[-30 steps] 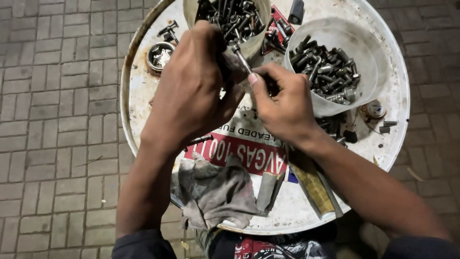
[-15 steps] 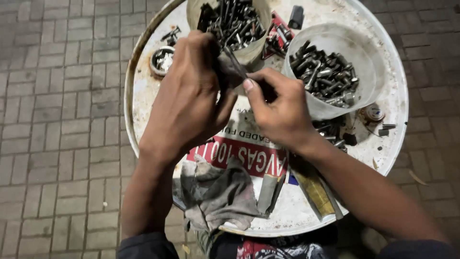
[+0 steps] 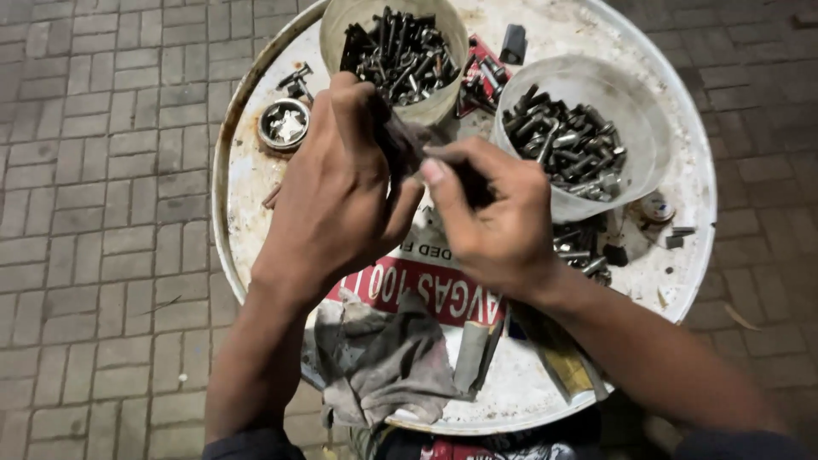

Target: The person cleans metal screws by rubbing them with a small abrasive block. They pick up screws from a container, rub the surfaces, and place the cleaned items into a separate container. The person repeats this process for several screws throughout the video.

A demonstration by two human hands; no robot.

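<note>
Both hands meet over the middle of a round white drum top (image 3: 256, 204) that stands on a brick-paved floor (image 3: 102, 213). The left hand (image 3: 336, 192) has its fingers curled shut around a small dark metal part (image 3: 400, 140), of which only a bit shows above the thumb — what kind of part it is cannot be told. The right hand (image 3: 494, 217) pinches its fingers narrowly against the same part from the right, thumb tip touching the left thumb. Just beyond the hands, at the far side, stands a beige tub of bolts (image 3: 396, 51); to the right, a translucent tub of bolts (image 3: 579, 140) — loose bolts (image 3: 579, 247) lie beside it. A small round tin (image 3: 284, 125) sits far left. Near the person lie a grey rag (image 3: 383, 358) and a flat metal file (image 3: 477, 349).
</note>
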